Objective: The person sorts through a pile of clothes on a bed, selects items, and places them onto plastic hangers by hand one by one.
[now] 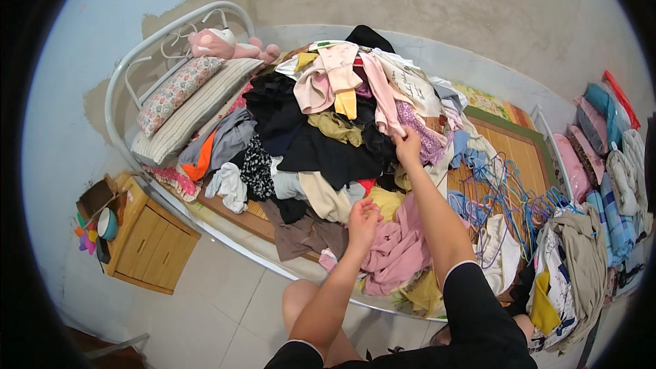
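A big heap of mixed clothes covers the middle of a bed. My right hand reaches over the heap with its fingers closed on the lower end of a light pink garment, which hangs down from the top of the pile. Beside that grip lies a purple patterned cloth. My left hand hovers by the near side of the heap, fingers loosely apart and holding nothing. Close to it are a dusty pink cloth, a yellow cloth and a cream cloth. Black clothes fill the middle of the pile.
Tangled blue hangers lie on the bamboo mat at the right. More clothes hang over the bed's right end. Pillows and a pink plush toy rest by the white headboard. A wooden cabinet stands at left.
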Tool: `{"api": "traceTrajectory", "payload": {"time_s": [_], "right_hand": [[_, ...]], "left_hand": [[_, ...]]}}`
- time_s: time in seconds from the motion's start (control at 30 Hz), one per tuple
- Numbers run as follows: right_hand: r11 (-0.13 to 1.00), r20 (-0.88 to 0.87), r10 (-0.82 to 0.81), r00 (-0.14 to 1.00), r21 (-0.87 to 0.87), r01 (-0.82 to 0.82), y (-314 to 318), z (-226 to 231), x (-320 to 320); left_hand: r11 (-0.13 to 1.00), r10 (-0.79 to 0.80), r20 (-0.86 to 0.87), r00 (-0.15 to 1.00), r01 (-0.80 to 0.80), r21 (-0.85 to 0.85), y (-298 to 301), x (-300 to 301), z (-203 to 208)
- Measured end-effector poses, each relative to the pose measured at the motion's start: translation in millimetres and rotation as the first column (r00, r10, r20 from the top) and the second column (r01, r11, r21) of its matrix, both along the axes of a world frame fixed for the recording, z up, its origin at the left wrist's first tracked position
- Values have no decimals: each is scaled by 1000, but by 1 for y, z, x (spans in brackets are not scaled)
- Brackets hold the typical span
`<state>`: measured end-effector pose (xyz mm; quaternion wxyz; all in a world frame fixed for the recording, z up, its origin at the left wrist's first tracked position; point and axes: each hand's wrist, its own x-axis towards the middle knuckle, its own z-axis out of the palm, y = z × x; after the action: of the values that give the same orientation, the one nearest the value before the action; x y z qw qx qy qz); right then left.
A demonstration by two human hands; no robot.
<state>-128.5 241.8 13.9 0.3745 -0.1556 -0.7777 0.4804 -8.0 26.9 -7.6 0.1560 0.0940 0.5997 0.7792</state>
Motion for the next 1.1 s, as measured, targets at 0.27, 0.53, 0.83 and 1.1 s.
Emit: {"api": "traceTrajectory", "payload": {"time_s": [0.27,0.53,0.83,1.1], "right_hand": [[939,144,195,970,260,-227,-92,-19,134],[847,501,295,813,256,-465,-143,-12,243],[972,-17,138,990,-190,-139,-55,13,125],[736,-375,-653,658,-109,668,82,-9,12]], "left_hand": [[991,129,-2,992,-129,44,3,0,-4],[989,127,-148,981,-137,-62,3,-3,-20],[998,-22,-162,987,13,-53,1,8,-7],[989,-111,-368,923,68,-129,14,14,-13]]}}
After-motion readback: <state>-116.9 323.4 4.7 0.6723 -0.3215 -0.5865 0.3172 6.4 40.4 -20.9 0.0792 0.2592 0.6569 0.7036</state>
